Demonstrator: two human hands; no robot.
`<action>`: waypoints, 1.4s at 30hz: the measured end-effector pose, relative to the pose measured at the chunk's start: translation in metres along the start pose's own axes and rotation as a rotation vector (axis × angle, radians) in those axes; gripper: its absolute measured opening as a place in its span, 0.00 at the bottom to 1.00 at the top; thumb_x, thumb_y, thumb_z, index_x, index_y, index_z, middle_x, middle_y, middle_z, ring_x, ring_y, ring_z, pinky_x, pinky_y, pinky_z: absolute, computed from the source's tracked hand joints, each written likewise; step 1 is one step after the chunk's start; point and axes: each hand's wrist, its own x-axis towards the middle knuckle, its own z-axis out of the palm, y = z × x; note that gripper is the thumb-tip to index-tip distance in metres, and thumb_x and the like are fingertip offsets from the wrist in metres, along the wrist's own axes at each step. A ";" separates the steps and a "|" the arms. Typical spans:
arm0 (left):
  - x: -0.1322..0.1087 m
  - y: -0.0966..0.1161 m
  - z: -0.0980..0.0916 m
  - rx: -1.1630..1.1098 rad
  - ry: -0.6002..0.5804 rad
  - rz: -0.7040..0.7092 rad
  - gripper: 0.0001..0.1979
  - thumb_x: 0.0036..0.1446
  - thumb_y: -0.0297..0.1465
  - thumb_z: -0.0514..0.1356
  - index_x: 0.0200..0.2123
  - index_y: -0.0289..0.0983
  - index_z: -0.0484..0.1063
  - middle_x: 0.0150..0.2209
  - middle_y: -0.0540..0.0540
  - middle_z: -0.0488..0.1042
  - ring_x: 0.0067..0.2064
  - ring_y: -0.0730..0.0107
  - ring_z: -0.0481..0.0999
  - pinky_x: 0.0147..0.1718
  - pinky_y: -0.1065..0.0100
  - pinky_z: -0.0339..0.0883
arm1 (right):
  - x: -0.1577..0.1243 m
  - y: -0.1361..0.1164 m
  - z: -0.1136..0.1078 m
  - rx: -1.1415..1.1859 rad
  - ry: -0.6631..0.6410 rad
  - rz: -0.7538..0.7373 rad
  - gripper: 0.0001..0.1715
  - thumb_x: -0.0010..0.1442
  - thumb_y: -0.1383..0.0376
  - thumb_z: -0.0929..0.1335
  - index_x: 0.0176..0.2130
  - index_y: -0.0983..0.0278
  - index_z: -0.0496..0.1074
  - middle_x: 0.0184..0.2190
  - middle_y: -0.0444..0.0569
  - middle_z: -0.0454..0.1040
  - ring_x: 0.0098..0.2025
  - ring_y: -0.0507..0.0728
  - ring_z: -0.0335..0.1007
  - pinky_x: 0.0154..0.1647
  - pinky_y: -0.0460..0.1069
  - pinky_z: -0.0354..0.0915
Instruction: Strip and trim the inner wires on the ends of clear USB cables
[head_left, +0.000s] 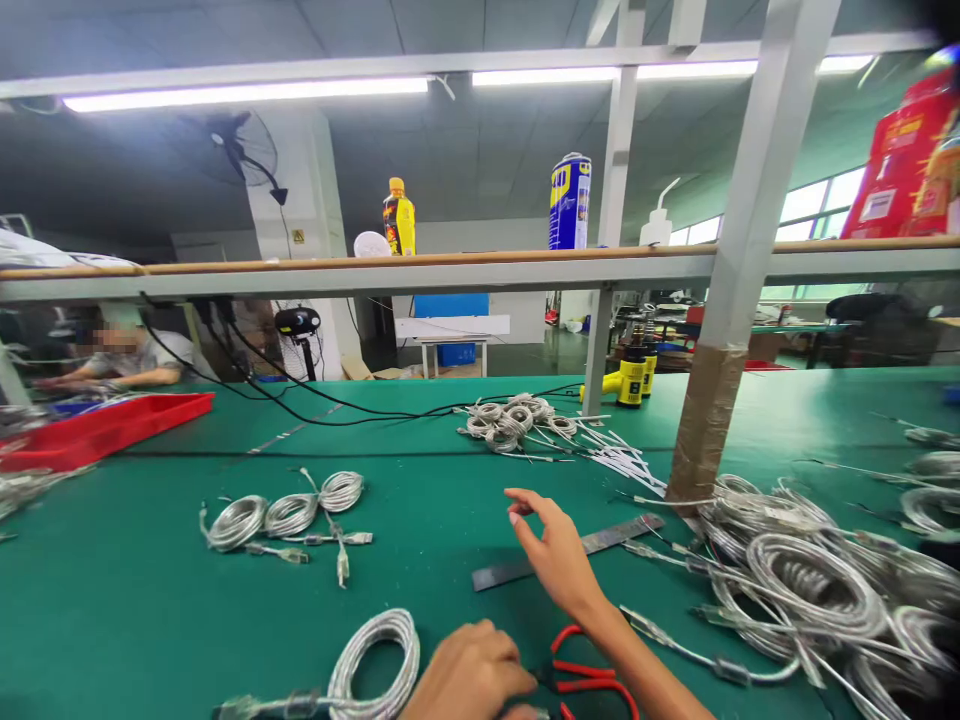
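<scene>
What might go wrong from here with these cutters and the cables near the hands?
The red-handled cutters sit right by the left hand, so a slip might nick the silver coiled cable beside it. The tangled pile of silver cable coils could snag the right hand if it reaches across.

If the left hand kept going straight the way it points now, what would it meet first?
Most likely the red-handled cutters, just past the fingertips of the left hand. They may already be touching; depth is hard to judge from this view.
</scene>
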 end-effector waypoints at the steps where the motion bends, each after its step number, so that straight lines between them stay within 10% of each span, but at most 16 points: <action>1: 0.004 0.002 0.015 0.058 0.037 0.052 0.06 0.49 0.35 0.60 0.27 0.41 0.75 0.23 0.50 0.76 0.24 0.69 0.72 0.20 0.71 0.55 | -0.004 0.004 0.000 0.015 0.017 0.027 0.17 0.57 0.66 0.58 0.45 0.62 0.66 0.36 0.49 0.72 0.37 0.56 0.66 0.32 0.48 0.62; 6: 0.015 0.011 0.041 0.021 0.097 0.040 0.07 0.50 0.30 0.59 0.22 0.36 0.72 0.23 0.48 0.74 0.23 0.72 0.70 0.17 0.71 0.49 | -0.014 0.008 -0.006 0.090 0.067 0.053 0.14 0.58 0.62 0.58 0.40 0.62 0.69 0.36 0.48 0.72 0.38 0.55 0.66 0.38 0.47 0.61; 11: 0.025 -0.004 0.009 -0.843 0.314 -0.630 0.06 0.52 0.29 0.54 0.27 0.34 0.68 0.20 0.50 0.70 0.23 0.74 0.67 0.20 0.75 0.54 | -0.017 0.012 -0.003 0.333 0.175 0.190 0.20 0.58 0.56 0.59 0.38 0.65 0.71 0.30 0.49 0.71 0.31 0.55 0.64 0.32 0.48 0.60; 14: 0.031 -0.018 0.002 -1.107 0.408 -0.737 0.10 0.50 0.35 0.55 0.30 0.32 0.68 0.20 0.51 0.67 0.19 0.78 0.61 0.18 0.76 0.51 | -0.023 0.013 0.008 0.395 0.033 0.167 0.21 0.57 0.55 0.60 0.29 0.65 0.74 0.23 0.47 0.70 0.27 0.54 0.64 0.29 0.47 0.61; 18: 0.030 -0.026 0.005 -1.138 0.374 -0.747 0.15 0.48 0.39 0.56 0.29 0.31 0.68 0.19 0.52 0.65 0.14 0.84 0.49 0.13 0.76 0.41 | -0.029 0.009 0.018 0.540 -0.178 0.056 0.22 0.58 0.56 0.60 0.22 0.64 0.73 0.25 0.47 0.68 0.35 0.55 0.65 0.38 0.48 0.59; 27: 0.034 -0.025 -0.001 -1.144 0.262 -0.769 0.15 0.45 0.40 0.58 0.25 0.31 0.68 0.18 0.50 0.68 0.12 0.83 0.53 0.10 0.77 0.43 | -0.025 0.011 0.018 0.758 -0.207 0.147 0.20 0.54 0.55 0.63 0.20 0.64 0.72 0.23 0.44 0.63 0.32 0.53 0.62 0.36 0.47 0.58; 37: 0.020 -0.025 -0.004 -0.182 0.407 -0.456 0.15 0.57 0.30 0.45 0.36 0.36 0.71 0.37 0.40 0.75 0.35 0.59 0.74 0.31 0.64 0.65 | -0.026 -0.008 0.031 0.798 -0.006 0.249 0.22 0.51 0.54 0.65 0.15 0.64 0.68 0.21 0.45 0.65 0.33 0.55 0.64 0.36 0.48 0.58; 42: 0.028 -0.024 -0.012 -0.545 0.333 -0.604 0.15 0.57 0.34 0.45 0.33 0.35 0.71 0.28 0.45 0.73 0.28 0.67 0.72 0.26 0.70 0.64 | -0.026 -0.006 0.033 0.900 -0.010 0.273 0.11 0.46 0.57 0.69 0.23 0.63 0.73 0.26 0.46 0.70 0.32 0.55 0.66 0.34 0.48 0.61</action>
